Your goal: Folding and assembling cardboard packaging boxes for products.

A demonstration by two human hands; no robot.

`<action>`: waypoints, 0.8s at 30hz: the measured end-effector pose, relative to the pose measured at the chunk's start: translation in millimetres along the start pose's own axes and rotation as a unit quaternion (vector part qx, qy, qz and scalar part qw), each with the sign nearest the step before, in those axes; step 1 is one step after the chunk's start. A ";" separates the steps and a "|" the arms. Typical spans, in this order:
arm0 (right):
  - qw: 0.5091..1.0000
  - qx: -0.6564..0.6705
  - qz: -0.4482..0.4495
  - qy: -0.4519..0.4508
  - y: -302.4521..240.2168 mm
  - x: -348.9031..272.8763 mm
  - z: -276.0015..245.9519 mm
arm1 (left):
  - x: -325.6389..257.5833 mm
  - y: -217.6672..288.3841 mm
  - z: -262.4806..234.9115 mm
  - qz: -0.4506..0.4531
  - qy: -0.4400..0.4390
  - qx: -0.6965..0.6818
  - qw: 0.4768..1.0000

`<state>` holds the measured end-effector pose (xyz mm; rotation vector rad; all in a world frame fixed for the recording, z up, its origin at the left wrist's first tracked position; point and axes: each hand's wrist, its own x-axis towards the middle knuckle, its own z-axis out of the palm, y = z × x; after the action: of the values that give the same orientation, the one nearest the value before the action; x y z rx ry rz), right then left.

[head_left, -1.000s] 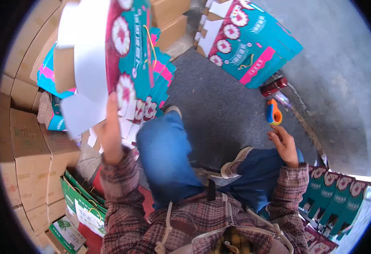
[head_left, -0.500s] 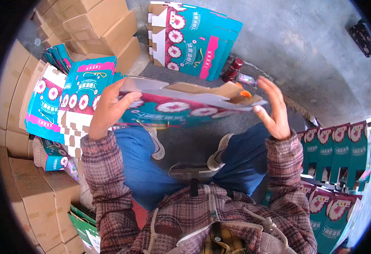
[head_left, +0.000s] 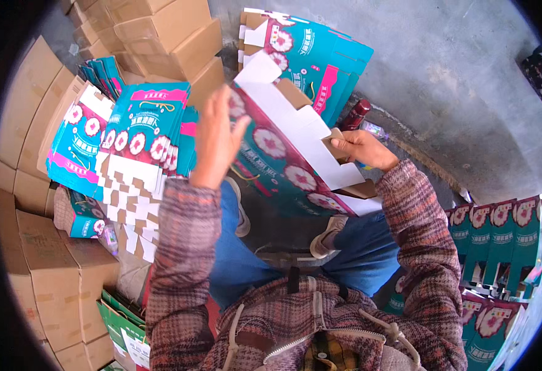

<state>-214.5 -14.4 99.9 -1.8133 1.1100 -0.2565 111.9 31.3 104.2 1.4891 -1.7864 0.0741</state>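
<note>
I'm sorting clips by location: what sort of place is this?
Probably a storeroom or packing area: stacked brown cartons and piled flattened packaging at the left, and rows of teal boxes at the right.

Cool, fairly bright light fills the view, probably from the right, where the edge washes out to pale blue-white. The white flaps (head_left: 289, 110) of the teal box (head_left: 272, 143) look bright, while the dark mat (head_left: 271, 227) below sinks into soft shadow. Motion blur smears the left hand (head_left: 216, 139); the right hand (head_left: 368, 149) is crisper. Fisheye distortion bows the brown cartons (head_left: 48, 263) inside a black, blue-fringed rim
</note>
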 end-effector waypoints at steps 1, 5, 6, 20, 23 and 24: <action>0.998 0.042 0.037 0.031 2.5 2.1 -3.6 | -10.7 7.2 4.8 0.003 -0.045 -0.034 0.998; 0.986 0.142 0.036 0.073 -1.2 0.7 -8.8 | -47.0 47.5 20.6 -0.004 -0.299 -0.139 0.944; 0.982 0.172 0.036 0.074 3.4 2.0 -9.0 | -56.2 56.8 30.5 0.001 -0.303 -0.151 0.941; 0.914 0.249 0.045 0.317 82.9 -17.0 -33.1 | -96.4 72.9 55.9 -0.032 -0.183 -0.219 0.958; 0.887 0.260 0.064 0.377 114.0 -13.9 -40.0 | -123.3 65.4 42.3 0.010 -0.277 -0.197 0.940; 0.906 0.203 0.065 0.367 115.2 -5.9 -33.1 | -134.9 63.1 42.4 0.009 -0.326 -0.142 0.935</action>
<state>-303.7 -44.8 25.6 -1.2693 1.5383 -1.0716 35.3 137.8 21.9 1.3688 -2.2015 -0.7198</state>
